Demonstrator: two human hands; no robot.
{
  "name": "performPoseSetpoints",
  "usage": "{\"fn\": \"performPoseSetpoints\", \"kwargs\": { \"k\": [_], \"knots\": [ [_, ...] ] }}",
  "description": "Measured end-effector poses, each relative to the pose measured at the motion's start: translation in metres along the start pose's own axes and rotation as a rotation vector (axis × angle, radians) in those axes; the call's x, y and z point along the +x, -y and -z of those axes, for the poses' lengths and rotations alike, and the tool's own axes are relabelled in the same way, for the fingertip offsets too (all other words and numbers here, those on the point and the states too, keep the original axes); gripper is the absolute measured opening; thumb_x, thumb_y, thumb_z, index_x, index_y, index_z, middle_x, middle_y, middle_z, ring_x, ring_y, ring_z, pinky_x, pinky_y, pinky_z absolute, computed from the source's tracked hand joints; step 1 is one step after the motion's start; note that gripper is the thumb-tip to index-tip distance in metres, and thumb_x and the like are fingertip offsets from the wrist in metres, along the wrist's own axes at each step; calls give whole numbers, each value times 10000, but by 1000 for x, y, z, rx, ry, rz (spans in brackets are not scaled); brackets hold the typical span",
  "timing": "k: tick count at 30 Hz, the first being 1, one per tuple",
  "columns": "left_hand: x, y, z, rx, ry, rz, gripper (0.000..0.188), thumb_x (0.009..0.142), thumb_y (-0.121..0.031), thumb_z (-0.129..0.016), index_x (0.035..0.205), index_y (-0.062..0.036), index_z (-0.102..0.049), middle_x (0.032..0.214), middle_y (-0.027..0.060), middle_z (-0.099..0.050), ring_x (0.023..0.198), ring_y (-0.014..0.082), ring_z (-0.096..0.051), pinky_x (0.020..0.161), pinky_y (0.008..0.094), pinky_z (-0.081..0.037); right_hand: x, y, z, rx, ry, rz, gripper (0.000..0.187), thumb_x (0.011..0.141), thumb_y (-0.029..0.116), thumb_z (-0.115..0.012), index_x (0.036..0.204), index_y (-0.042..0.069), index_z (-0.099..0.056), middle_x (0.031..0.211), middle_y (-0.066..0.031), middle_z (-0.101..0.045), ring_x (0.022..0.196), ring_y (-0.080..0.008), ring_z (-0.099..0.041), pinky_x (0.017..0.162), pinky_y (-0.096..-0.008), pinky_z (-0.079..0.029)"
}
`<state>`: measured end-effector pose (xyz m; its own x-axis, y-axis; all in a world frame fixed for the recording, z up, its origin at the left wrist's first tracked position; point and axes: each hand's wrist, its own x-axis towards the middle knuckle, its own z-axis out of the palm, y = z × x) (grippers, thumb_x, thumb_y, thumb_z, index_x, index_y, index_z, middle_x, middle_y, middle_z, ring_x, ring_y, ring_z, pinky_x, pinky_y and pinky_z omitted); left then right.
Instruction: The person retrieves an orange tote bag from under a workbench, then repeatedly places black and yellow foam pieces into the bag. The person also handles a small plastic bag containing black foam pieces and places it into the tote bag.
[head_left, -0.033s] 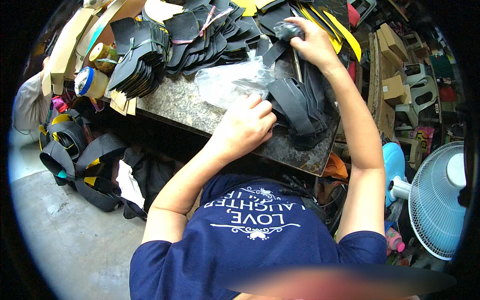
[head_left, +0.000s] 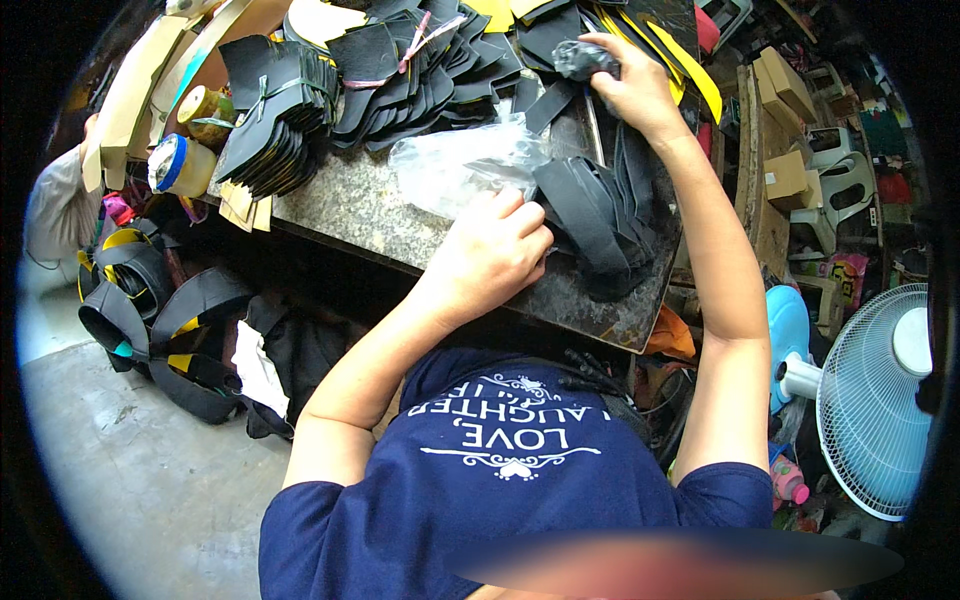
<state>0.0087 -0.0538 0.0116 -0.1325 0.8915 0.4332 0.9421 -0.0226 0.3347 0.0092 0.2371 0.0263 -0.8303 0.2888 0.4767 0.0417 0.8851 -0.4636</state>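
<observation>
My left hand is closed at the near edge of a crumpled clear plastic bag, its fingertips curled out of sight underneath. Farther off to the right, my right hand grips a small wadded bundle of dark, shiny plastic. Between the two hands lies a loose stack of black strips, folded over on the worktable. Another short black strip lies just below the dark bundle.
Tied stacks of black cut pieces and a loose heap of them cover the far side. A blue-rimmed jar stands at the left corner. Yellow strips lie far right, a fan stands right, and black bands lie left.
My right hand has shifted very slightly to the right with the dark bundle. My left hand and the clear bag stay where they were.
</observation>
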Motion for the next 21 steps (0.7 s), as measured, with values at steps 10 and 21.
{"fn": "performPoseSetpoints", "kwargs": {
  "k": [10,21],
  "knots": [
    [2,1,0,-18,-21,4,231,647,-130,-760,822,-90,-615,852,55,-528,873,259,-546,774,382,-482,-19,-43,16,564,-56,-166,498,800,-39,-538,1273,72,-648,1171,-17,-678,1065,-103,-618,955,-233,-464],
    [3,0,1,3,-18,-7,208,666,-172,-746,781,-96,-589,860,62,-520,909,251,-540,788,376,-454,-26,-53,32,901,-149,-394,515,848,-56,-526,1337,83,-612,1146,-14,-668,990,-80,-612,910,-217,-475]
  ]
}}
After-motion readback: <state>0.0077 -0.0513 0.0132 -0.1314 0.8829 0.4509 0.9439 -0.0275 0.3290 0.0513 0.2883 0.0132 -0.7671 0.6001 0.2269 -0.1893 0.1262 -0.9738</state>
